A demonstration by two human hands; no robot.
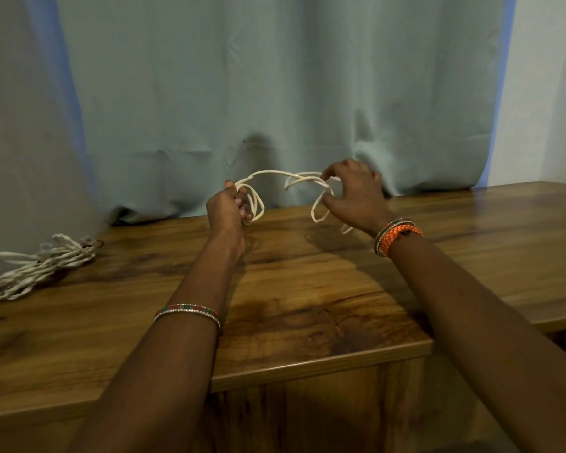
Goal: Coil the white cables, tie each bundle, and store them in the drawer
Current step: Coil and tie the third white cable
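Thin white twisted cable (276, 174), partly coiled, hangs in the air over the far middle of the brown wooden table (307, 289). Left hand (228, 209) grips the gathered loops; right hand (353, 194) pinches a loose strand. Judgement: feed even loops into the left fist, keeping the strand taut. Finished white cable bundle (41, 264) lies far left. No readable writing.

My left hand (227, 209) gripped loops of white cable (275, 174) at mid-frame, above the wooden table (307, 289). My right hand (356, 194) pinched its other end. A coiled bundle (43, 264) lay at the left edge.
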